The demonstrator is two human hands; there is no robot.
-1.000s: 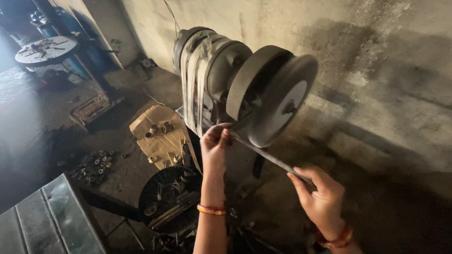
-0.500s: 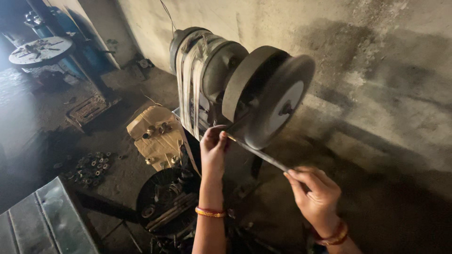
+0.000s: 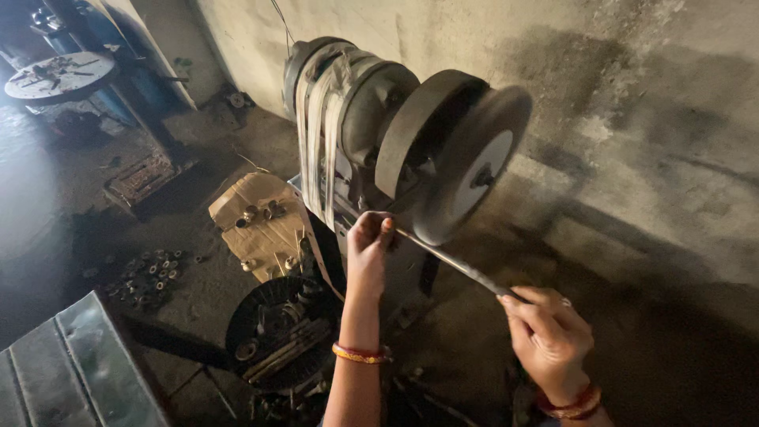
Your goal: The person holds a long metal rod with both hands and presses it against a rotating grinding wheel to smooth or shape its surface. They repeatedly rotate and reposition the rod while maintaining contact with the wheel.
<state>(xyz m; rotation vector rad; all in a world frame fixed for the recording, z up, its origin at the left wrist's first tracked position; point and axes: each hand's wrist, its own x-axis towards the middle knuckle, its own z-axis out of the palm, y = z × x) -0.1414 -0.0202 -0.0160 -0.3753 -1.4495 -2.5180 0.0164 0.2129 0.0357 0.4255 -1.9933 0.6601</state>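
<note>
Shifted only slightly since a second ago: same two-handed grip on thin metal rod (image 3: 455, 265) at lower edge of grinding wheel (image 3: 466, 174).

Left hand (image 3: 369, 245), centre of frame, closed around rod's upper end just under wheel rim, fingertips pinching. Right hand (image 3: 547, 336), lower right, curled shut around rod's lower end. Rod slanting from centre down to lower right, spanning both hands, touching or nearly touching wheel; exact contact hard to tell. Belt-wrapped motor (image 3: 332, 119) behind wheel, upper centre. Cardboard with small metal parts (image 3: 261, 225) left of centre; dark round tray (image 3: 277, 332) below it; grey metal box (image 3: 71, 372) at lower left.
</note>
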